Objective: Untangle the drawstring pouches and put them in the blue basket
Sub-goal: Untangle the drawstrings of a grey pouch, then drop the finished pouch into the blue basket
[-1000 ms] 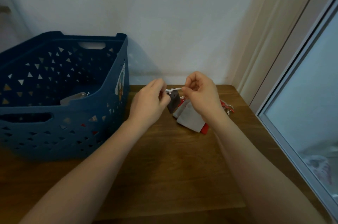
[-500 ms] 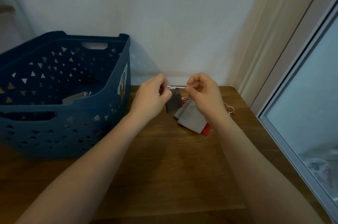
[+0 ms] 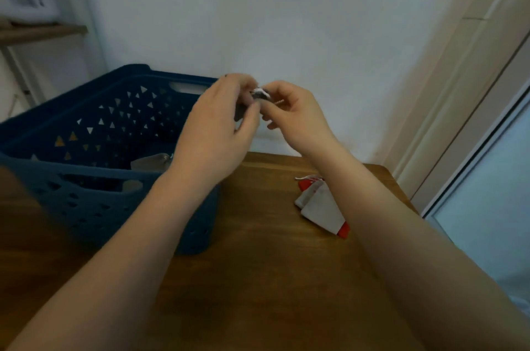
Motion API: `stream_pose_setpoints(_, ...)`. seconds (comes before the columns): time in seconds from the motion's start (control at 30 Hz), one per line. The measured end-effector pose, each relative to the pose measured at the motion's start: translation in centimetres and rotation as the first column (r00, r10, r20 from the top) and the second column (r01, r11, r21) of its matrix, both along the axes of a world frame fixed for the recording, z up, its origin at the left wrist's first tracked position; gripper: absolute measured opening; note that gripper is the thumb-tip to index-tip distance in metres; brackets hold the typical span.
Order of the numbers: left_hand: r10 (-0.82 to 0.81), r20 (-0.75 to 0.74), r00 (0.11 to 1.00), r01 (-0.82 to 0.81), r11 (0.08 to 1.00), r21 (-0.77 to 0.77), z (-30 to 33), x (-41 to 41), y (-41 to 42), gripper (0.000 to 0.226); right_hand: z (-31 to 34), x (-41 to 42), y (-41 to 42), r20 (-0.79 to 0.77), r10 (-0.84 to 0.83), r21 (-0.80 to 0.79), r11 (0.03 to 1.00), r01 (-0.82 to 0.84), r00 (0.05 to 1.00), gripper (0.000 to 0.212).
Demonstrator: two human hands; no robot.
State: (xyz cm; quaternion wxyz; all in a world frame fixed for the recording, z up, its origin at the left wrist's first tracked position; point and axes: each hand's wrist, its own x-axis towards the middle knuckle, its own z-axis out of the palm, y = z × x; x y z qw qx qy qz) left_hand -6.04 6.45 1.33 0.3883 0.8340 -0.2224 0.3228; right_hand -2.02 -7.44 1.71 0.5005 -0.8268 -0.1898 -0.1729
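Both hands are raised above the table, level with the basket's far right corner. Between them is a small dark grey pouch [image 3: 259, 95] with a white drawstring; my left hand [image 3: 218, 126] covers most of it and my right hand [image 3: 295, 115] pinches its top. A pile of light grey and red pouches [image 3: 319, 205] with white strings lies on the wooden table [image 3: 258, 279], partly under my right forearm. The blue basket [image 3: 94, 132] stands at the left with a grey pouch [image 3: 149, 162] inside.
A white wall rises behind the table. A door frame and a glass panel [image 3: 487, 207] run along the right side. A wooden shelf [image 3: 40, 32] is at the upper left.
Both hands have lifted the dark grey pouch up off the pile and toward the basket's corner. The view has shifted, and the pile stays on the table.
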Motion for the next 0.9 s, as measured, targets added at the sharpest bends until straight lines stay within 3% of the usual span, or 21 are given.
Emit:
stream_pose_setpoints(0.17, 0.112, 0.009, 0.994, -0.112, 0.993, 0.039, 1.6, -1.3, 5.1, 0.015, 1.1, 2.0, 4.8, 0.061, 0.036, -0.284, 0.959, -0.018, 0.997, 0.01)
stream_pose_setpoints(0.3, 0.175, -0.15, 0.973, -0.163, 0.983, 0.09, 0.6, 0.1, 8.7, 0.015, 0.2, 2.3, 7.1, -0.051, 0.06, -0.463, 0.883, -0.076, 0.997, 0.03)
stream_pose_setpoints(0.47, 0.119, -0.248, 0.961, -0.087, 0.987, 0.135, -0.3, 0.3, 9.6, 0.015, -0.6, 2.2, 7.0, -0.055, 0.022, -0.369, 0.929, -0.041, 0.998, 0.028)
stream_pose_setpoints(0.6, 0.067, -0.214, 0.975, -0.029, 0.984, 0.176, 0.0, -0.3, 7.3, 0.015, -1.5, 2.4, 5.2, -0.073, -0.052, -0.296, 0.955, 0.028, 0.996, 0.018)
stream_pose_setpoints(0.7, -0.037, -0.178, 0.983, 0.076, 0.973, 0.218, 0.3, -0.7, 3.8, 0.017, -2.1, 2.2, 3.0, -0.1, -0.08, -0.251, 0.967, 0.053, 0.992, 0.025)
stream_pose_setpoints(0.8, -0.124, -0.177, 0.976, 0.162, 0.963, 0.215, 0.0, -0.7, 0.0, 0.017, -4.5, 2.5, -1.4, -0.161, -0.23, -0.22, 0.956, 0.192, 0.96, 0.013)
stream_pose_setpoints(0.9, -0.168, -0.258, 0.951, 0.218, 0.959, 0.182, -1.6, 0.1, -2.8, 0.016, -9.3, 2.7, -6.4, -0.335, -0.394, -0.196, 0.918, 0.345, 0.856, 0.017)
